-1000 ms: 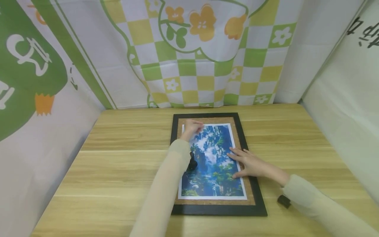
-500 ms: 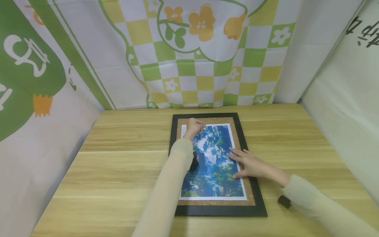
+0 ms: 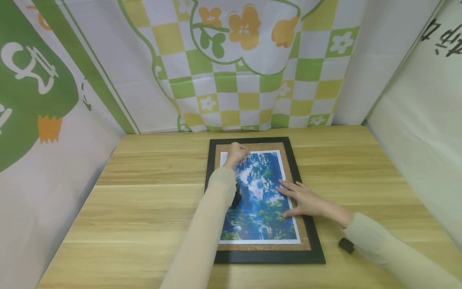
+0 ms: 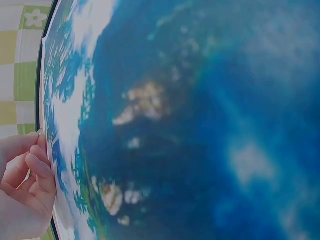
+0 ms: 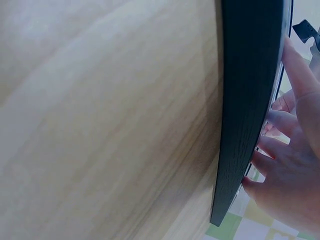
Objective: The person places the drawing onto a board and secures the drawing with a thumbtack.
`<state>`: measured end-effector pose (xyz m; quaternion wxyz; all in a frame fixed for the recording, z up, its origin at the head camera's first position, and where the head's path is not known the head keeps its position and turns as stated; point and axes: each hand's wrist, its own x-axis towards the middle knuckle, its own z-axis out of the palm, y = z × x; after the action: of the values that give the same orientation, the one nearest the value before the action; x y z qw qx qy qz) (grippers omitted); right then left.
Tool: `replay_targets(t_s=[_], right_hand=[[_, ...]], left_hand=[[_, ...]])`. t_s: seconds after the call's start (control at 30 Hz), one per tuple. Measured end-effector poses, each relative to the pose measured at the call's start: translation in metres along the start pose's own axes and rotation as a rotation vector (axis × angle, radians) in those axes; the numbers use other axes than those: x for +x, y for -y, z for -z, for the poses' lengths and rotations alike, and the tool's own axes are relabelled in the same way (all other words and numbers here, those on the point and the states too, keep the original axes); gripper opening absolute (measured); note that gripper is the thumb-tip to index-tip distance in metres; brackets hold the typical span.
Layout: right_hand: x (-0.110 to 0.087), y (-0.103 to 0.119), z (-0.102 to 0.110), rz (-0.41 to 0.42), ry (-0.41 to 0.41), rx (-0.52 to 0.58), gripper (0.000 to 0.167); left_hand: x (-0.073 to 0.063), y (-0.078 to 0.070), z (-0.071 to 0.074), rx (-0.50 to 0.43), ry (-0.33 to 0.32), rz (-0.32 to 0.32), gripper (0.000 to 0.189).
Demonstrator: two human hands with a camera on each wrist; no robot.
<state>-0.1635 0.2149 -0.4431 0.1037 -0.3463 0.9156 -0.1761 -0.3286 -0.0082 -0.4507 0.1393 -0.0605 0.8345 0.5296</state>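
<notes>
A blue and green landscape print (image 3: 261,192) with a white border lies on a cork board (image 3: 304,239) set in a black frame (image 3: 270,257). My left hand (image 3: 236,154) is over the print's top edge, thumb and index finger together. In the left wrist view these fingertips pinch a small pale pushpin (image 4: 40,133) right at that edge, mostly hidden by the fingers. My right hand (image 3: 304,200) rests with spread fingers on the print's right border. In the right wrist view its fingers (image 5: 275,145) reach over the black frame.
The framed board lies on a wooden table (image 3: 144,208). A checked, flowered cloth (image 3: 249,80) hangs behind the table's back edge, with pale cloth walls at both sides. A black wrist camera (image 3: 236,197) shows beside the left sleeve, another black piece (image 3: 346,245) by the right sleeve.
My left hand has shifted slightly right and up along the print's top edge; the shiny bit at its fingertips no longer shows in the head view. The right hand has stayed in place.
</notes>
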Motion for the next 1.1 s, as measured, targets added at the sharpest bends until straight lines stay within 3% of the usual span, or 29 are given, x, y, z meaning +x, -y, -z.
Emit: replay_targets(t_s=[0.37,0.7,1.1], right_hand=[[0.0005,-0.0017,-0.0006,0.0,-0.004,0.0,0.086],[0.0005,-0.002,-0.0012,-0.001,-0.003,0.0,0.085],[0.0004,-0.0012,-0.0007,-0.013,0.019,-0.009,0.086]], left_hand=[[-0.0019,-0.001,0.0008,-0.033,-0.013,0.017,0.017],[-0.004,-0.0029,-0.0026,0.109,-0.085,-0.022,0.018],[-0.0067,-0.0052,-0.0011,0.092,-0.126,-0.008,0.016]])
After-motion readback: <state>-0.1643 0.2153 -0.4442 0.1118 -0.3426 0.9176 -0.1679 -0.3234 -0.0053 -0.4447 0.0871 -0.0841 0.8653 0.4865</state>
